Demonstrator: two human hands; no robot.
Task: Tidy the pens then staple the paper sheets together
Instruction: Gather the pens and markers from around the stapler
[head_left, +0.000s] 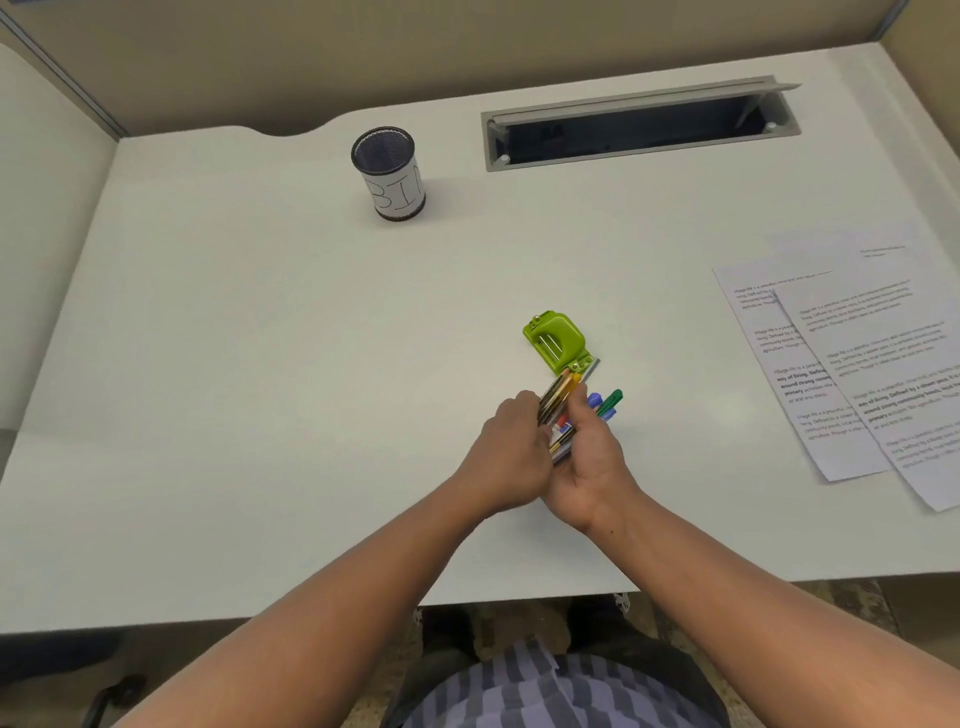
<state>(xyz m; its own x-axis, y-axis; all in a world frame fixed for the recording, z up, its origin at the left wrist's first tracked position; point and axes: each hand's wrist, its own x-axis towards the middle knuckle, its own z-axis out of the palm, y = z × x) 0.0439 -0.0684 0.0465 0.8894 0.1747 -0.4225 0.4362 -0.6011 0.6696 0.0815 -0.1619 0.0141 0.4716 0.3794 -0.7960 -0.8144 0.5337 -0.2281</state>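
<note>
A bundle of several coloured pens is gripped between both hands at the desk's middle front. My left hand closes on it from the left, and my right hand cups it from the right and below. Blue and green pen ends stick out to the right. A green stapler lies just beyond the pen tips, touching or nearly touching them. A black mesh pen holder with a white label stands upright at the back. Printed paper sheets lie loosely overlapped at the right.
A grey cable tray with its lid open is set into the white desk at the back right. Beige partition walls enclose the desk at the back and left. The front edge runs just below my forearms.
</note>
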